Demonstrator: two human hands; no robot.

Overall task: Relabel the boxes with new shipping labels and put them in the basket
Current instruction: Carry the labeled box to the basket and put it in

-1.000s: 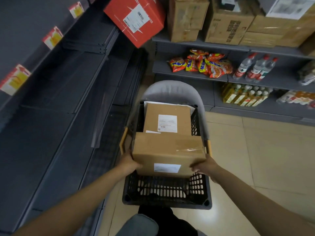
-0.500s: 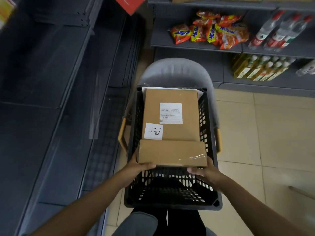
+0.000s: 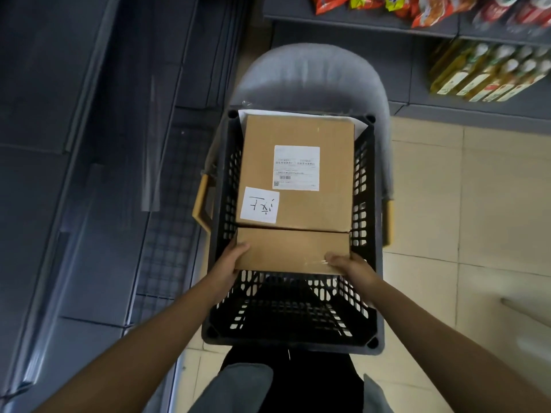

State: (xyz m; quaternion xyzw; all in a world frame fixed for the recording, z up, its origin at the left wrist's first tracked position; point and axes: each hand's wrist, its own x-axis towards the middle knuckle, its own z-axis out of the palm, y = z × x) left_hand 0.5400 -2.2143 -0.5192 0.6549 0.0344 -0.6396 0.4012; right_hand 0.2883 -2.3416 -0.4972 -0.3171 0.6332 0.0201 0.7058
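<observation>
A black plastic basket (image 3: pixel 365 317) sits on a grey chair in front of me. Inside it, at the far end, lies a flat brown box (image 3: pixel 316 210) with a printed shipping label (image 3: pixel 296 167) and a white handwritten sticker (image 3: pixel 260 204) on top. Against its near edge I hold a smaller brown box (image 3: pixel 290 250) inside the basket. My left hand (image 3: pixel 231 262) grips its left end, thumb on top. My right hand (image 3: pixel 348 263) grips its right end, thumb over clear tape.
A grey padded chair (image 3: pixel 310 73) carries the basket. Dark grey shelving (image 3: pixel 89 144) runs along the left. Behind the chair, shelves hold snack bags (image 3: pixel 417 7) and yellow bottles (image 3: pixel 489 76). Beige floor tiles (image 3: pixel 462 219) lie to the right.
The smaller box has come down from above the basket rim into the basket, next to the flat box. My view has tilted downward and closer.
</observation>
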